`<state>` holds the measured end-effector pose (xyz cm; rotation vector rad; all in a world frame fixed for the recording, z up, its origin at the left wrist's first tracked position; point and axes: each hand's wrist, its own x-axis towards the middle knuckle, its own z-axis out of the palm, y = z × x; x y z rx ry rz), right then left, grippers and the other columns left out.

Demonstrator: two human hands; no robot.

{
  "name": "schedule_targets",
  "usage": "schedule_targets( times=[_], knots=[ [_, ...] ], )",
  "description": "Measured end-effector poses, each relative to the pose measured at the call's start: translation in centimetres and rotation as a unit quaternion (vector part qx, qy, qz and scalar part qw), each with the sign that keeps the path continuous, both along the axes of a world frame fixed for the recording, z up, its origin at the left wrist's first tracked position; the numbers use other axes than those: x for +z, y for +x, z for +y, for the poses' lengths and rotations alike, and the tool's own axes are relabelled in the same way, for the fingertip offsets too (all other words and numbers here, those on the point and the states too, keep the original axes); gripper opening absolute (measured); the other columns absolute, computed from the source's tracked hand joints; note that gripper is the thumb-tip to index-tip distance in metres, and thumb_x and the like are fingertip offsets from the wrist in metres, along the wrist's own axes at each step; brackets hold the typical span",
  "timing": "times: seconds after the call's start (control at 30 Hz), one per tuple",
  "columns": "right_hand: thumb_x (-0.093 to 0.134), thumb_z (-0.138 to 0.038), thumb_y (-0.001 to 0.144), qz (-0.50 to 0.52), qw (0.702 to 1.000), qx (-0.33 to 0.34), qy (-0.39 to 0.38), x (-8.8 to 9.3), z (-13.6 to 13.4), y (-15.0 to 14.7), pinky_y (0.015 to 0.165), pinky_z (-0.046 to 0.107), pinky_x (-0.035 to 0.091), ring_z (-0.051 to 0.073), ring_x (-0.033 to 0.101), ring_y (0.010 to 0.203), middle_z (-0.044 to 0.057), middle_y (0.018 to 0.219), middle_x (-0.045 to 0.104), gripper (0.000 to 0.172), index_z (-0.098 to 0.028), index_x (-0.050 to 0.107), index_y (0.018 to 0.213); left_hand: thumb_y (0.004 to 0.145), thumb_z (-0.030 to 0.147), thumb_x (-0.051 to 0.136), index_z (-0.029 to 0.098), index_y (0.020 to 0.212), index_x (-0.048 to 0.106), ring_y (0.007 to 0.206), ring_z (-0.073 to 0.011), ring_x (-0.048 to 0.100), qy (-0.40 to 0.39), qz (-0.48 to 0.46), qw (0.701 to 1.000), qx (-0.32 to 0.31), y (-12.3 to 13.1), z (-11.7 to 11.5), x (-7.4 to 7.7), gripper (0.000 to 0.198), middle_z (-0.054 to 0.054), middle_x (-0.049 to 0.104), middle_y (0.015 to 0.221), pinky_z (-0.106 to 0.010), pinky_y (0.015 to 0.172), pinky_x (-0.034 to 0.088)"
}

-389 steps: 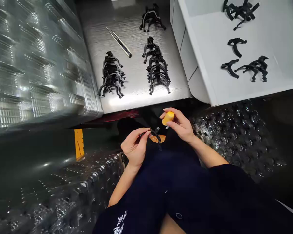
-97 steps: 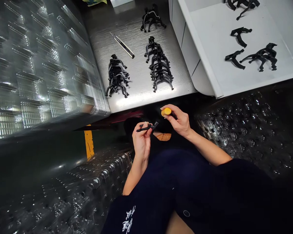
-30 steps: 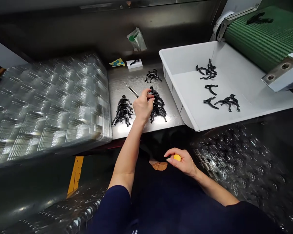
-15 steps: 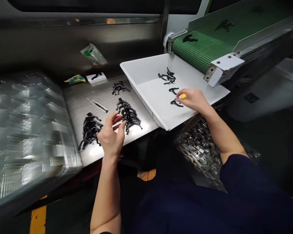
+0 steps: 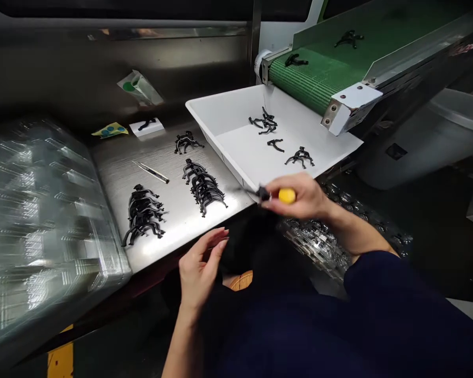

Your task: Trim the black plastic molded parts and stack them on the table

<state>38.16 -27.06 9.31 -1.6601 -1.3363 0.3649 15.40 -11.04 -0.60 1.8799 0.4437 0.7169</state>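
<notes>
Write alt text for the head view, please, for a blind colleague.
The right hand holds a yellow-handled tool and a black plastic part beside a white tray; the open left hand is empty near a steel bench.

The counter (image 5: 173, 247) is brushed stainless steel, glossy under the light, with a fine linear grain. The black plastic parts (image 5: 203, 188) look smooth with a low sheen, and the yellow cylinder (image 5: 287, 196) looks like smooth, slightly glossy plastic. The tray (image 5: 220, 113) is smooth white plastic. The green conveyor belt (image 5: 311, 79) has a finely ribbed surface. The stacked blister sheets (image 5: 35, 226) are clear, glossy moulded plastic, and the sleeve (image 5: 372, 278) is dark matt cloth.
</notes>
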Motion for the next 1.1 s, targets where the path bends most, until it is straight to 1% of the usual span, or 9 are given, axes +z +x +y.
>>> schedule_targets(
  times=[0.1, 0.17, 0.23, 0.33, 0.47, 0.63, 0.87, 0.97, 1.1],
  knots=[
    [0.078, -0.04, 0.08, 0.244, 0.967, 0.069, -0.022, -2.9, 0.3, -6.2, 0.056, 0.024, 0.051, 0.01, 0.06, 0.058, 0.005, 0.078, 0.074, 0.027, -0.014, 0.075, 0.087, 0.099, 0.034, 0.062, 0.021, 0.127, 0.068, 0.1, -0.0233, 0.077, -0.017, -0.02, 0.999, -0.02, -0.4, -1.8, -0.8, 0.032, -0.01, 0.076, 0.119, -0.035, 0.089, 0.067],
    [0.083, -0.044, 0.075, 0.437, 0.894, 0.069, -0.074, -5.6, 1.2, -9.1, 0.047, 0.023, 0.047, 0.007, 0.051, 0.048, 0.0, 0.068, 0.068, 0.035, -0.014, 0.071, 0.087, 0.096, 0.032, 0.066, 0.023, 0.137, 0.062, 0.101, -0.0231, 0.077, -0.02, -0.046, 0.999, 0.011, -1.1, -2.9, -1.4, 0.041, -0.011, 0.073, 0.128, -0.034, 0.089, 0.067],
    [0.087, -0.047, 0.069, 0.594, 0.794, 0.081, -0.099, -8.2, 2.1, -11.0, 0.042, 0.021, 0.043, 0.005, 0.04, 0.043, -0.008, 0.053, 0.053, 0.042, -0.014, 0.068, 0.085, 0.093, 0.029, 0.07, 0.027, 0.142, 0.058, 0.101, -0.023, 0.076, -0.024, -0.066, 0.996, 0.061, -2.1, -3.7, -1.9, 0.05, -0.01, 0.07, 0.134, -0.034, 0.087, 0.067],
    [0.086, -0.039, 0.073, 0.706, 0.682, 0.151, -0.116, -11.0, 3.2, -12.4, 0.042, 0.018, 0.041, 0.004, 0.033, 0.042, -0.013, 0.045, 0.038, 0.035, -0.012, 0.067, 0.082, 0.091, 0.026, 0.071, 0.031, 0.132, 0.067, 0.097, -0.0246, 0.077, -0.018, -0.104, 0.984, 0.144, -3.4, -4.2, -2.3, 0.042, -0.005, 0.073, 0.128, -0.042, 0.085, 0.069],
    [0.077, -0.027, 0.084, 0.757, 0.613, 0.204, -0.101, -12.8, 3.7, -13.4, 0.044, 0.017, 0.041, 0.005, 0.037, 0.044, -0.011, 0.046, 0.039, 0.02, -0.009, 0.069, 0.085, 0.085, 0.027, 0.075, 0.043, 0.103, 0.078, 0.084, -0.026, 0.076, -0.019, -0.15, 0.963, 0.225, -3.4, -4.1, -2.5, 0.024, 0.007, 0.079, 0.1, -0.056, 0.083, 0.069],
    [0.07, -0.022, 0.089, 0.767, 0.591, 0.231, -0.093, -13.7, 3.8, -14.0, 0.046, 0.018, 0.041, 0.006, 0.038, 0.046, -0.009, 0.048, 0.041, 0.014, -0.008, 0.069, 0.089, 0.079, 0.029, 0.08, 0.045, 0.088, 0.079, 0.082, -0.0305, 0.075, -0.011, -0.15, 0.957, 0.248, -2.5, -4.0, -2.0, 0.019, 0.009, 0.078, 0.087, -0.064, 0.089, 0.066],
    [0.079, -0.028, 0.084, 0.749, 0.623, 0.213, -0.076, -14.1, 3.8, -14.0, 0.046, 0.019, 0.04, 0.005, 0.036, 0.047, -0.011, 0.051, 0.042, 0.023, -0.01, 0.068, 0.094, 0.083, 0.036, 0.078, 0.042, 0.085, 0.078, 0.075, -0.0354, 0.071, -0.049, -0.096, 0.956, 0.273, -2.4, -3.8, -0.8, 0.007, -0.001, 0.075, 0.083, -0.074, 0.088, 0.062],
    [0.078, -0.025, 0.082, 0.749, 0.629, 0.193, -0.077, -14.3, 3.7, -14.1, 0.046, 0.019, 0.04, 0.006, 0.037, 0.048, -0.01, 0.051, 0.044, 0.022, -0.01, 0.069, 0.095, 0.081, 0.034, 0.082, 0.033, 0.084, 0.079, 0.071, -0.029, 0.069, -0.061, -0.109, 0.957, 0.263, -2.5, -3.1, -1.2, 0.005, -0.003, 0.074, 0.081, -0.065, 0.085, 0.064],
    [0.08, -0.019, 0.075, 0.746, 0.645, 0.158, -0.056, -14.9, 3.7, -14.0, 0.046, 0.02, 0.041, 0.006, 0.043, 0.051, -0.005, 0.062, 0.057, 0.023, -0.01, 0.069, 0.092, 0.068, 0.033, 0.089, 0.021, 0.079, 0.077, 0.058, -0.0194, 0.065, -0.054, -0.185, 0.942, 0.276, -2.2, -2.2, -2.2, 0.02, 0.0, 0.073, 0.07, -0.04, 0.061, 0.058]
  ],
)
